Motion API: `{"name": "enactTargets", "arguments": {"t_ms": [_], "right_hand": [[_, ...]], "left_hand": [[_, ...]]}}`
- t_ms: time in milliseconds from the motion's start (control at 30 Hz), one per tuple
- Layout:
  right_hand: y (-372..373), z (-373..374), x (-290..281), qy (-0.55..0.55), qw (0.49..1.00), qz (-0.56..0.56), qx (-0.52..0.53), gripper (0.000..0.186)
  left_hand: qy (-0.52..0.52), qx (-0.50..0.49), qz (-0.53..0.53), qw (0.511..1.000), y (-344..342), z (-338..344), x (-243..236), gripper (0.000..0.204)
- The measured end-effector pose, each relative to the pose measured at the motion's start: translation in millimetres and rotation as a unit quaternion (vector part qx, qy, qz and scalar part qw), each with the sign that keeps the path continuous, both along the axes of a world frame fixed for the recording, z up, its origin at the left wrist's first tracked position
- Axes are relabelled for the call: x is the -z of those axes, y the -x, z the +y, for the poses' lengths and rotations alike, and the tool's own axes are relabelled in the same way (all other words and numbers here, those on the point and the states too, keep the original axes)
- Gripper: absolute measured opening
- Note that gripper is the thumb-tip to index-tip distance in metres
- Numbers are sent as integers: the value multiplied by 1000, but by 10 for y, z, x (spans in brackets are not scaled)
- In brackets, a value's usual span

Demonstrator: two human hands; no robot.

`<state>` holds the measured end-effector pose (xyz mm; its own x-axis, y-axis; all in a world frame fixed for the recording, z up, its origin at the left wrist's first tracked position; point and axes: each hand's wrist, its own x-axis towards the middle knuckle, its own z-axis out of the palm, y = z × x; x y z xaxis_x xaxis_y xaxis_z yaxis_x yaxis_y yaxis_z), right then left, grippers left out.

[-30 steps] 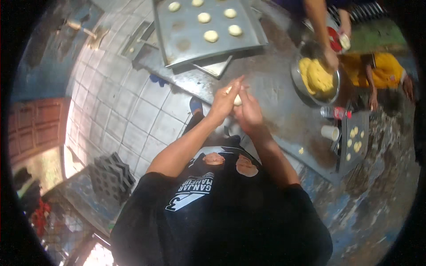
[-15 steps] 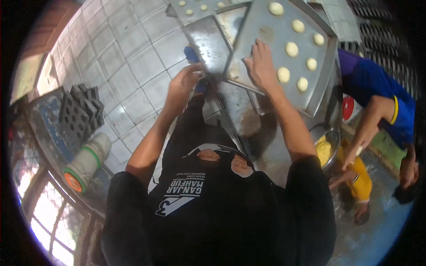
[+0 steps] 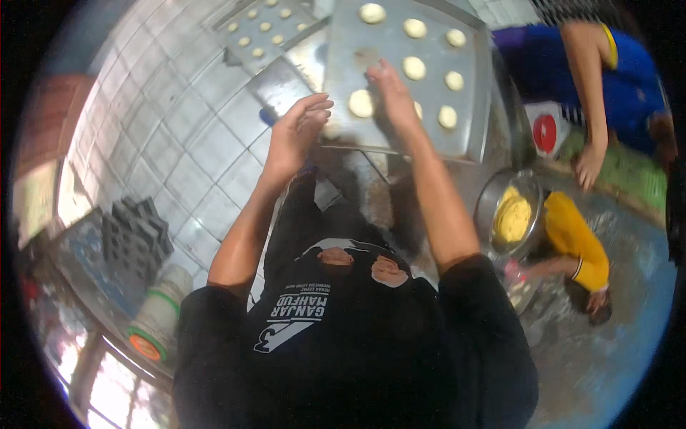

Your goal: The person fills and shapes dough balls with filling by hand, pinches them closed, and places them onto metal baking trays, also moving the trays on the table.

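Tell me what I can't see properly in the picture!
Head view: one pale round dough ball is partly hidden by the bare right wrist.
Head view: the large grey rectangular metal tray is cut off by the top edge.
Head view: the small pinkish shape near the yellow-sleeved co-worker's forearm is too blurred to identify.

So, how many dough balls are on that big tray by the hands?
8 dough balls show: three across the top, two in the middle, three along the near side, including one partly behind the right hand; others may be hidden or out of frame.
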<state>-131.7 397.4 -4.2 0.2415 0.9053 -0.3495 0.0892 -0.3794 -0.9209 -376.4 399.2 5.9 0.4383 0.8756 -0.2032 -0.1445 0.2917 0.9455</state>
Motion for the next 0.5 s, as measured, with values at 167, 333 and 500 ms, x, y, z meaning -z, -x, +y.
{"name": "enactTargets", "arguments": {"t_ms": [167,333,500], "right_hand": [[-263,-1432,-128,-72,973,-221,-5,48],[-1497,-3096,-21,6,957,-127,262,37],[-2885,-4502,-438,103,803,-460,365,32]], "left_hand": [[-115,133,125,976,-586,-259,-216,36],[-159,231,138,950,-1028,-912,-13,37],[-173,288,154,929,-1513,-1462,-322,37]]}}
